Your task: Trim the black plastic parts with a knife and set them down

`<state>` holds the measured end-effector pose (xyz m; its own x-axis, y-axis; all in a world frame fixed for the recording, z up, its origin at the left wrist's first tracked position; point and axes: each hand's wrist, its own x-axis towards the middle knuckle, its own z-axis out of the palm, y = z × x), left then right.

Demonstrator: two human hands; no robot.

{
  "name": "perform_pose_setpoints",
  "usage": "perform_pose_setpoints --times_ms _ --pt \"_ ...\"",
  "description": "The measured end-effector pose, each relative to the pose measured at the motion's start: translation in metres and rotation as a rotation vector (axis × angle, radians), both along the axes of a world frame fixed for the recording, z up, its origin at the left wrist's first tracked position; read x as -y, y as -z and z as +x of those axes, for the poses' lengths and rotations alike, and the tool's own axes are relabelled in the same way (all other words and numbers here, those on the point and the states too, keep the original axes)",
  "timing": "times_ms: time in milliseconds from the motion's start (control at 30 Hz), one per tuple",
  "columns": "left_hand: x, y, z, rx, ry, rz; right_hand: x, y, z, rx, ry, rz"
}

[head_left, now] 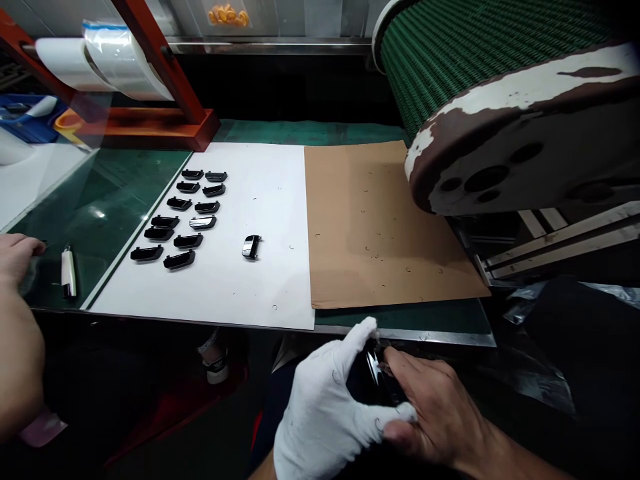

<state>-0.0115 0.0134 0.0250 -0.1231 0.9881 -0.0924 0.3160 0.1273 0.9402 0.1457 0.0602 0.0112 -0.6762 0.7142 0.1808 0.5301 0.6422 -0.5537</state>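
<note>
Now, black handle (376, 377) clasped between gloved left hand (323, 413), bare right hand (435, 413).

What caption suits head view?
Gloved left hand and bare right hand hold a glossy black part near rows of parts on white sheet.

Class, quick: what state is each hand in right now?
Left hand, white-gloved: closed, holding a glossy black part.
Right hand, bare: closed, holding the same part.
</note>
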Motion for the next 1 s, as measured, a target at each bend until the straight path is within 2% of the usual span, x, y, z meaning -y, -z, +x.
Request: perform_pose_setpoints --times_ms 367,467,633,800,1000 --pt "-0.001 0.007 -0.001 0.028 -0.021 -0.003 0.005 0.001 -0.005 -0.050 -0.024 0.088" --pt "-0.001 0.007 0.000 0.132 0.000 0.012 0.005 -0.003 -0.008 -0.120 -0.008 0.141" --pt "0.002 0.008 0.000 0.356 -0.004 0.113 0.004 -0.017 -0.014 -0.158 0.124 0.193" --pt "0.004 0.008 -0.001 0.422 0.016 0.151 0.005 -0.026 -0.015 -0.106 0.167 0.144" --pt "0.005 0.012 0.002 0.527 -0.004 0.030 0.004 -0.025 -0.015 -0.061 0.176 0.056"
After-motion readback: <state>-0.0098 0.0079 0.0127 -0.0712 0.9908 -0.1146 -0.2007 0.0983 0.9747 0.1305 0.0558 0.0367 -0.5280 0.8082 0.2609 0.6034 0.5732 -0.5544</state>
